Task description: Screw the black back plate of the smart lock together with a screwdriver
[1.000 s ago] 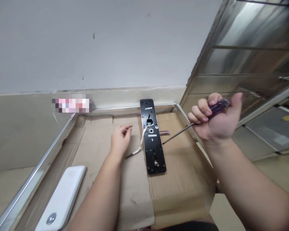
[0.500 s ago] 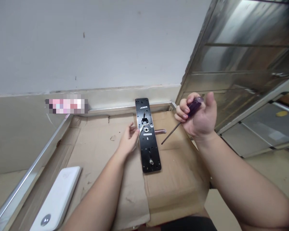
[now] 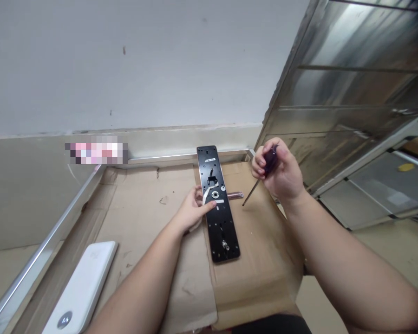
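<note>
Left hand [image 3: 191,213] on white ribbon cable [image 3: 205,197], pinch or mere touch cannot be told; black lock backplate [image 3: 223,232] lies on cardboard sheet [image 3: 261,264], at that hand's 2 o'clock; right hand [image 3: 282,174] clamped on purple-handled screwdriver [image 3: 271,160], tip near backplate's 3 o'clock edge.

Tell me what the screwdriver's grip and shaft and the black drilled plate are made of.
The screwdriver's grip looks like glossy purple plastic, going by its sheen and tint. Its shaft seems to be steel, thin with a slight gleam. The black plate looks like coated metal, from its smooth face and pale rim, though paint over plastic cannot be ruled out.
</note>
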Available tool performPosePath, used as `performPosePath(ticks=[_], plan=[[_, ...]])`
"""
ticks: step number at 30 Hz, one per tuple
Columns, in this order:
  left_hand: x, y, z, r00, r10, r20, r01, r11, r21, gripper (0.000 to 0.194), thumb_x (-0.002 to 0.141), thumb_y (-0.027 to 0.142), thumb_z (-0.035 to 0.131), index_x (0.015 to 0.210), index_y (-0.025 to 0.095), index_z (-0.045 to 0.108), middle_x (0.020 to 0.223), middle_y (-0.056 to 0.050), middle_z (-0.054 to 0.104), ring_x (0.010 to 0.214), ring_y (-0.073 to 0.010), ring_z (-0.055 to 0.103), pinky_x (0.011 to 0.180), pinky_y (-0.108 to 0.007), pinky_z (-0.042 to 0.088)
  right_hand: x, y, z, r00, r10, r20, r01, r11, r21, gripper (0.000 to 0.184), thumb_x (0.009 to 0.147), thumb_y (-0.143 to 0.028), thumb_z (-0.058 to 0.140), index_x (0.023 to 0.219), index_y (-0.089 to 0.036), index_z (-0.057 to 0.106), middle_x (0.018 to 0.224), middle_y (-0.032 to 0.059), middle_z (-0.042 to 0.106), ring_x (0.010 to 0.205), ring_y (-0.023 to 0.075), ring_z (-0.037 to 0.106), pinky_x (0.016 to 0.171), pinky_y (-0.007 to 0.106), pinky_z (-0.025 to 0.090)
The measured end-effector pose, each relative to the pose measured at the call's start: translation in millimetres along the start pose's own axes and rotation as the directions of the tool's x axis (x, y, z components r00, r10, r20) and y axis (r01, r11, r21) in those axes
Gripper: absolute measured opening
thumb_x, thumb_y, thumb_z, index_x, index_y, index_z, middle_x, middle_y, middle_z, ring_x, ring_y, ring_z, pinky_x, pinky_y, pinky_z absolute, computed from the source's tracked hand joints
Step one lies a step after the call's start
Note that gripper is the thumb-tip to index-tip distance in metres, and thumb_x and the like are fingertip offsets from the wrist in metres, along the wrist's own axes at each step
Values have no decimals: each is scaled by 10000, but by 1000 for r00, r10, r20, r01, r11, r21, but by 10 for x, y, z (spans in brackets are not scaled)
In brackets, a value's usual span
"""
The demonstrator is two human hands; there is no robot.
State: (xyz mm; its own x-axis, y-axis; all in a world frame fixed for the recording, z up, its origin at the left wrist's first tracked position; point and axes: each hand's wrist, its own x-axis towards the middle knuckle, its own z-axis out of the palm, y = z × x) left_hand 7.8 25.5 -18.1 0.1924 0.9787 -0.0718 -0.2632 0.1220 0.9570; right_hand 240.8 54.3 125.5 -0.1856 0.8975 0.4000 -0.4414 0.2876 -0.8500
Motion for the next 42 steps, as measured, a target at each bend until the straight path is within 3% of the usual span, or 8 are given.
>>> performPosePath(ticks=[6, 15, 24, 28, 30, 32, 36, 42], plan=[[-246, 137, 164, 986, -41, 164, 51, 997, -62, 973, 716, 183, 878, 1480, 275, 282, 1421, -174, 534, 1148, -298, 661, 1044, -517, 490, 9, 90, -33, 1000, -2, -19, -1, 993, -116, 279, 800, -326, 741, 843, -243, 478, 660, -57, 458, 528, 88, 411, 468, 217, 279], [-232, 129, 101, 963, -54, 264, 38, 997, 66, 926, 633, 163, 908, 1389, 255, 381, 1459, -179, 498, 1355, -397, 489, 1130, -597, 370, 44, 259, -91, 997, -70, -42, 62, 982, -176, 243, 871, -418, 658, 840, -242, 494, 749, -19, 478, 631, 122, 474, 546, 255, 357], [-337, 212, 196, 912, -66, 406, 41, 997, 69, 1054, 624, 186, 922, 1464, 235, 288, 1461, -198, 482, 1368, -399, 471, 1128, -595, 371, 49, 405, -156, 999, 37, -29, -45, 944, -326, 235, 924, -441, 628, 897, -258, 483, 768, -31, 509, 644, 117, 484, 555, 239, 359], [-295, 257, 143, 899, -223, 376, 185, 973, 136, 953, 744, 430, 849, 1489, 258, 279, 1342, -188, 580, 1120, -363, 660, 944, -556, 525, 30, 326, -129, 995, 94, 32, -70, 893, -445, 260, 963, -498, 568, 941, -256, 474, 817, -23, 560, 706, 118, 542, 594, 240, 395], [-267, 231, 151, 892, -342, 296, 304, 938, 166, 815, 852, 601, 680, 1478, 267, 278, 1201, -172, 652, 900, -330, 721, 775, -538, 575, 27, 270, -130, 990, 120, 71, -73, 882, -466, 263, 975, -495, 550, 935, -242, 487, 819, -15, 572, 716, 120, 566, 617, 253, 418], [-243, 178, 199, 924, -329, 197, 307, 942, 132, 739, 894, 643, 594, 1449, 267, 282, 1199, -165, 657, 922, -322, 718, 783, -523, 577, 39, 235, -152, 990, 116, 80, -69, 892, -447, 255, 977, -476, 556, 918, -234, 499, 786, -16, 565, 690, 120, 573, 610, 262, 424], [-225, 70, 327, 997, -60, 56, 57, 997, 56, 597, 907, 530, 656, 1346, 238, 375, 1446, -155, 518, 1353, -292, 502, 1143, -462, 378, 117, 188, -165, 994, -95, -53, 70, 934, -350, 252, 943, -459, 617, 913, -263, 462, 671, -55, 498, 541, 109, 507, 509, 255, 399], [-219, 11, 371, 999, 13, 50, -15, 999, 41, 564, 891, 470, 691, 1330, 257, 408, 1462, -118, 507, 1397, -288, 445, 1188, -484, 293, 420, -89, 219, 838, -521, -165, 459, 835, -304, 300, 957, -570, 528, 910, -301, 405, 634, -62, 378, 437, 105, 357, 405, 244, 323]])
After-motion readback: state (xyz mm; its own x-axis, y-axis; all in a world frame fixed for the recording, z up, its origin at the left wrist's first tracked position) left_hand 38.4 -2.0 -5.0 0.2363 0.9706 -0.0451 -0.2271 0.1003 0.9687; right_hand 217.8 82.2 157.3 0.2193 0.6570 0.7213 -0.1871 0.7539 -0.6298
